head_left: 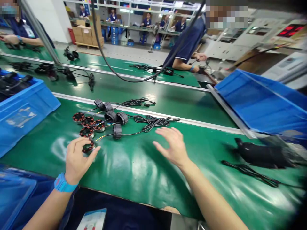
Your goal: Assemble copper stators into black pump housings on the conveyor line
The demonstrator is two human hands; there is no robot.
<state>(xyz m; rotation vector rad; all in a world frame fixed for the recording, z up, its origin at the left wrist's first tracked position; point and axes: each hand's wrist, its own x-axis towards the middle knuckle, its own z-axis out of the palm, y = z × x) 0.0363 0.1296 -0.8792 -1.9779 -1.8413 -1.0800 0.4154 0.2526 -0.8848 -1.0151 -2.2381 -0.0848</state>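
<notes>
My left hand [78, 158], with a blue band on its wrist, has its fingers and thumb around a motor stator [88, 147] with copper windings at the near end of a group. Coloured wires run from this stator to a black cap [117, 131] and on into a black cable [133, 134]. Several similar stators, such as one [78, 117] at the back left, lie close together with their own black caps [122, 118]. Above the mat, my right hand [171, 147] is open with fingers spread, nearest the bundled black cables [153, 121] and holding nothing.
A blue bin [26, 111] of black parts stands at the left. Another blue bin [266, 102] is tilted at the right, near a black cylindrical part [261, 155] and a cable [251, 174]. Metal rails [192, 123] edge the conveyor [172, 105]. Co-workers stand across the line.
</notes>
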